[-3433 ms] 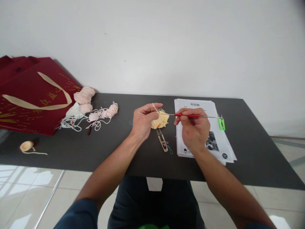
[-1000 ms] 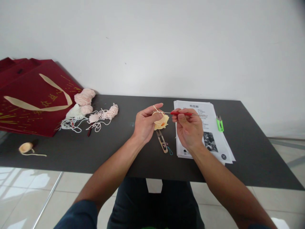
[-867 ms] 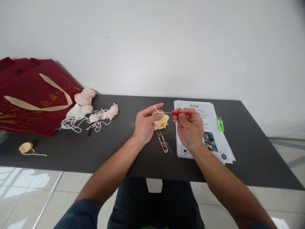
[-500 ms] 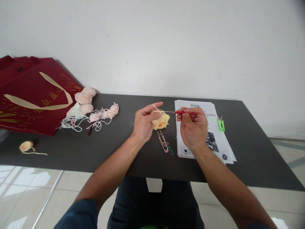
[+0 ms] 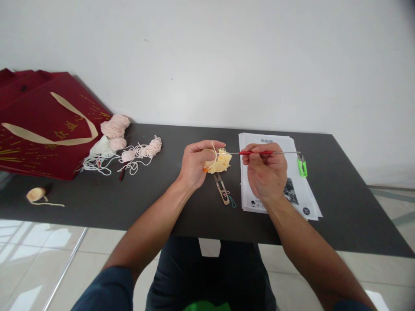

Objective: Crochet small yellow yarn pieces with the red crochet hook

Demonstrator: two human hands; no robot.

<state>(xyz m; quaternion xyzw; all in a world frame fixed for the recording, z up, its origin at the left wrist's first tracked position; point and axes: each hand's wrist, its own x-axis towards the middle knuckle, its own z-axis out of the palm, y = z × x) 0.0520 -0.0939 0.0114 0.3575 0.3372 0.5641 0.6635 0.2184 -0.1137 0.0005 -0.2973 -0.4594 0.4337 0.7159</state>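
Crochet hook (image 5: 245, 153) is between the two hands, above the bench (image 5: 155, 203). Long axis runs left-right, close to parallel with the bench's back edge. Thin metal working end points left, into the yarn at the left hand; rear shaft points right, over the papers (image 5: 282, 142), its end overlapping the green snips (image 5: 302, 167) in this view. Can't tell if hook and snips touch.

Right hand (image 5: 267, 170) grasps the hook by its red handle, thumb and fingers pinched like on a pen. Left hand (image 5: 196, 162) pinches the yellow yarn work (image 5: 221, 160), index finger stretched out to the right with a pale strand (image 5: 213, 146) over it, running down to the hook's end. Exact stitch too small to make out.

Metal snips (image 5: 222, 190) lie just below the yarn work, tips toward it, small cord at the handle end. Off left: pink and white yarn (image 5: 116, 126) beside the dark red bag (image 5: 39, 125), small cream cup-shaped piece (image 5: 36, 194) near the front edge.

Versus 1.0 s ago: right hand and hook sit farther right, gap between hands wider, rear shaft now out to the green snips. Orange patch on the yarn work has shifted to its lower left, by the thumb. Snips and papers same spot.
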